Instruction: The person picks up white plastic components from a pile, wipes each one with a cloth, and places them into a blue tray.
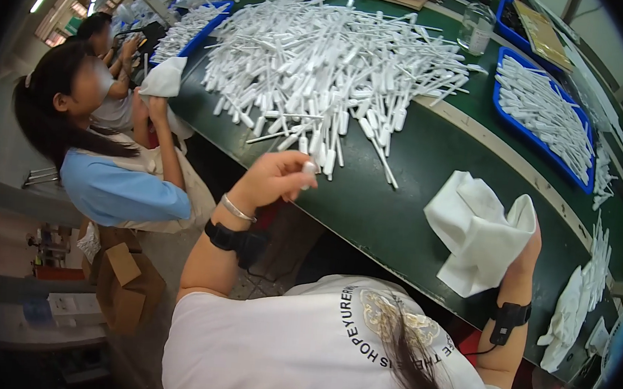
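Observation:
My left hand (276, 178) is closed in a pinch at the near edge of the green table. Between its fingertips shows the end of a small white plastic piece (308, 170); the rest of it is hidden or too small to make out. My right hand (528, 252) grips a crumpled white cloth (477, 235) by its right side, and the folds cover most of the fingers. Just beyond my left hand spreads a large heap of white plastic sticks (323, 62) with thin stems and thicker handles.
A blue tray (498, 107) of similar sticks stands at the right. White cloths (561, 320) lie at the right edge. A clear jar (476, 29) stands at the back. On my left, a co-worker (123, 185) holds a white cloth (164, 78) beside another blue tray (205, 37).

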The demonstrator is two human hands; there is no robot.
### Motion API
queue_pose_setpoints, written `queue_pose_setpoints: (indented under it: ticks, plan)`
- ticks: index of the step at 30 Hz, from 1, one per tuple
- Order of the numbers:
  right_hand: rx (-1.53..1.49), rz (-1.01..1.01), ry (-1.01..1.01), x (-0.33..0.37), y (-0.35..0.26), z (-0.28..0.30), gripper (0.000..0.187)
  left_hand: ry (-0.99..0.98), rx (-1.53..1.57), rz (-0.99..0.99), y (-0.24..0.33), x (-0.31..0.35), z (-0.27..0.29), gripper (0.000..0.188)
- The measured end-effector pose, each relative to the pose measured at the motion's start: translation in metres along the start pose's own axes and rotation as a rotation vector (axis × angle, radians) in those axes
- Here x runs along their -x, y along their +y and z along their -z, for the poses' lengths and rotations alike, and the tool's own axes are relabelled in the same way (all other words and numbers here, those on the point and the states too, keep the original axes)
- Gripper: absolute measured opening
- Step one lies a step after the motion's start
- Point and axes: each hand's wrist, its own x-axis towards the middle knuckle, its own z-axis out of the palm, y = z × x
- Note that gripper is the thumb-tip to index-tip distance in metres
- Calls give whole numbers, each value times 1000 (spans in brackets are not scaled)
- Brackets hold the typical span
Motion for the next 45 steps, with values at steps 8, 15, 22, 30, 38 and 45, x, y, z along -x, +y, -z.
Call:
queue_pose_setpoints:
  ticks: [8, 15, 22, 30, 38, 45]
  plan:
    - [569, 768, -673, 17, -23, -34, 13, -406, 474, -182, 32, -64, -151, 20]
    - [453, 237, -394, 15, -30, -10, 13, -539, 710, 17, 37, -74, -228, 22]
    - [-236, 102, -143, 8, -20, -22, 19, -519, 797, 73, 55, -71, -229, 24]
    - [-214, -85, -292, 21, 8, -38, 27, -729, 809, 157, 55, -73, -236, 24]
    - [-347, -127, -317, 4, -3, -29, 31, -522, 593, 22, 43, -82, -231, 21]
    - [346, 179, -334, 16, 16, -36, 30, -494, 425, -97, 30, -88, -234, 21]
